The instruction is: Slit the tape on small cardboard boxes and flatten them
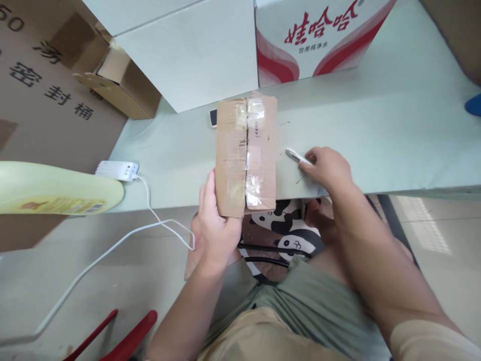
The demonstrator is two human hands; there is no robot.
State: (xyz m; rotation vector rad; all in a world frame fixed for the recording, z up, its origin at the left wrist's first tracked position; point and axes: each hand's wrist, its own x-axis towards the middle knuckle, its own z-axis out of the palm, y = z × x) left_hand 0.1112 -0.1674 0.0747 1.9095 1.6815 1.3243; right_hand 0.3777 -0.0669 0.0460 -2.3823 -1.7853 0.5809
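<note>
A small brown cardboard box [260, 150] with clear tape along its centre seam is in front of me, at the table's near edge. My left hand [220, 215] is closed on its lower left corner, thumb along the near end. To the right of the box, my right hand [326, 168] pinches a slim white box cutter [295, 155] with a dark slot near its tip. The cutter lies low over the table, apart from the box. Its blade cannot be made out. Behind the box's left side, a dark-screened white device [213, 118] is partly hidden.
White cartons [195, 60] stand at the back, one with red lettering [319, 45]. Brown boxes [128, 85] are at the left. A white power bank [118, 170] trails a cable [148, 193] off the edge, beside a pale yellow bottle [56, 188]. Red legs [130, 338] show below.
</note>
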